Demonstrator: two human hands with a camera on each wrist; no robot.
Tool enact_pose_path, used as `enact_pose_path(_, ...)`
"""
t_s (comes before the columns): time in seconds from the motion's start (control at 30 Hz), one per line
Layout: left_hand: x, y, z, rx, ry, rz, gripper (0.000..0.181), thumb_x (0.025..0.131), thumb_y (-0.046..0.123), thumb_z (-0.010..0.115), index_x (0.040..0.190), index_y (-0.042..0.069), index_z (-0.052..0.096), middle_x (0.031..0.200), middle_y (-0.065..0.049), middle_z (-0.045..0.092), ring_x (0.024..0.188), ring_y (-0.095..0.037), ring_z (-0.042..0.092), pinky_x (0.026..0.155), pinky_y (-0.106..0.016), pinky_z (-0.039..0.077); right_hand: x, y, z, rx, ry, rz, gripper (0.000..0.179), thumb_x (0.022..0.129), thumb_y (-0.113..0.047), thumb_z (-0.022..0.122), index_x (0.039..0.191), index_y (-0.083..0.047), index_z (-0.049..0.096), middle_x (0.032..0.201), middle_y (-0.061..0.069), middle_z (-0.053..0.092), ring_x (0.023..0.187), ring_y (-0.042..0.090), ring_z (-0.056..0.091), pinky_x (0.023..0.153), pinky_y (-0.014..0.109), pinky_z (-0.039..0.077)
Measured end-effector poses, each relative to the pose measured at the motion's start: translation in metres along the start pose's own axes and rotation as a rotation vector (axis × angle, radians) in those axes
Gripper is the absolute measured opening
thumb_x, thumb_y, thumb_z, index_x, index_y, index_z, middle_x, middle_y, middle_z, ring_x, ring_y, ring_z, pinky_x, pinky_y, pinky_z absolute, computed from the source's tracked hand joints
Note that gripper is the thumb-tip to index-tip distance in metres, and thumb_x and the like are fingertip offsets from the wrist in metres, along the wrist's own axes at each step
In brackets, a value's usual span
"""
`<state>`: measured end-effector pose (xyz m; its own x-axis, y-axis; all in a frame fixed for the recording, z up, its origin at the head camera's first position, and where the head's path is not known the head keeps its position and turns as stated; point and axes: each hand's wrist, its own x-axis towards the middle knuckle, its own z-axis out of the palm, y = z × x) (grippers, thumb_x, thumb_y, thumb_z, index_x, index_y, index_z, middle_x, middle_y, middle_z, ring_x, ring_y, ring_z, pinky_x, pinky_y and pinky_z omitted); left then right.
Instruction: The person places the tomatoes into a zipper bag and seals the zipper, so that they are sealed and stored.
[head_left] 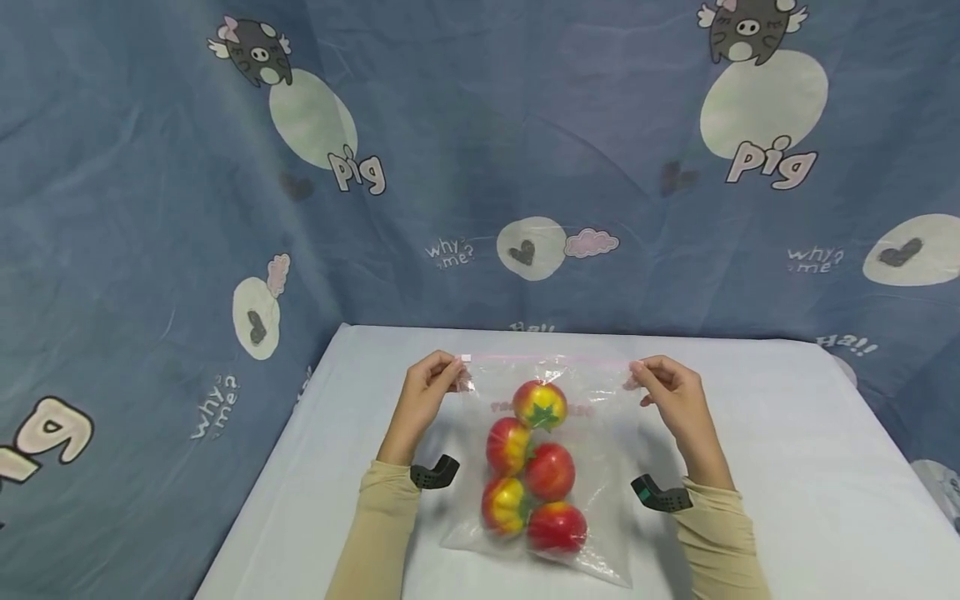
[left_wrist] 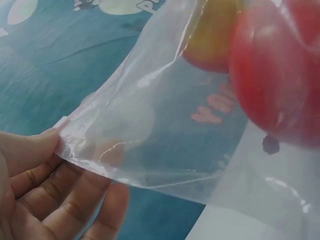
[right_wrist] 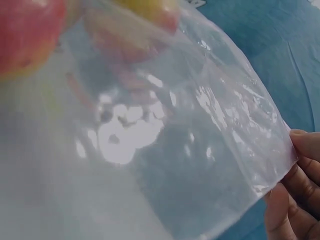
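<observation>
A clear zip bag [head_left: 600, 492] with a pink seal strip along its top edge hangs spread between both hands. Several red and yellow fruits [head_left: 551, 472], some with green leafy tops, show through the plastic. My left hand [head_left: 429, 393] pinches the top left corner, beside the white slider [head_left: 466, 358]. In the left wrist view, thumb and index finger meet on that corner of the bag [left_wrist: 165, 135]. The top right corner is pinched by my right hand [head_left: 675, 396]; the right wrist view shows its thumb [right_wrist: 306, 144] on the bag's edge.
Under the bag lies a white tabletop [head_left: 810, 467]. A blue curtain [head_left: 450, 108] printed with pigs and lettering hangs behind the table and along its left side. Each wrist carries a small black device [head_left: 435, 473].
</observation>
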<state>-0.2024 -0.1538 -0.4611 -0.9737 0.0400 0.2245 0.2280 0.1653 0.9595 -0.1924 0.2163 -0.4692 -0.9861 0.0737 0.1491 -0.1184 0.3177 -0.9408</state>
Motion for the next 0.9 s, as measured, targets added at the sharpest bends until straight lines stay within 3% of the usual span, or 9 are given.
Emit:
enact_pose_path(0.17, -0.006, -0.002, 0.001, -0.038, 0.051, -0.020, 0.021, 0.105, 0.013, 0.059, 0.102, -0.007, 0.065, 0.097, -0.020, 0.073, 0.078, -0.005, 0.068, 0.079, -0.021, 0.060, -0.003, -0.012, 0.006, 0.040, 0.028, 0.011, 0.034, 0.102, -0.026, 0.065, 0.113, 0.006, 0.069, 0.080, -0.019, 0.071, 0.079, -0.001, 0.068, 0.063, 0.022, 0.058)
enact_pose_path(0.27, -0.007, -0.002, 0.003, -0.043, 0.069, 0.002, 0.021, 0.105, 0.013, 0.058, 0.102, -0.006, 0.065, 0.099, -0.024, 0.075, 0.079, -0.006, 0.071, 0.080, -0.021, 0.060, -0.004, -0.015, 0.009, 0.069, 0.049, 0.007, 0.033, 0.102, -0.023, 0.065, 0.112, 0.008, 0.068, 0.079, -0.018, 0.071, 0.077, 0.000, 0.069, 0.063, 0.022, 0.058)
enact_pose_path(0.43, -0.006, -0.001, 0.006, -0.067, 0.052, 0.053, 0.026, 0.107, 0.019, 0.055, 0.103, -0.006, 0.063, 0.104, -0.027, 0.077, 0.086, -0.009, 0.077, 0.085, -0.023, 0.061, -0.003, -0.008, 0.012, 0.101, 0.073, -0.002, 0.033, 0.101, -0.026, 0.067, 0.113, 0.005, 0.069, 0.080, -0.018, 0.072, 0.078, 0.000, 0.070, 0.062, 0.021, 0.058)
enact_pose_path(0.9, -0.011, 0.002, 0.011, -0.067, 0.066, 0.059, 0.029, 0.107, 0.027, 0.054, 0.101, 0.000, 0.063, 0.102, -0.021, 0.079, 0.087, -0.013, 0.078, 0.091, -0.026, 0.061, -0.003, -0.003, 0.010, 0.083, 0.074, -0.040, 0.030, 0.100, -0.030, 0.067, 0.106, -0.001, 0.070, 0.081, -0.017, 0.072, 0.078, 0.003, 0.070, 0.062, 0.021, 0.058)
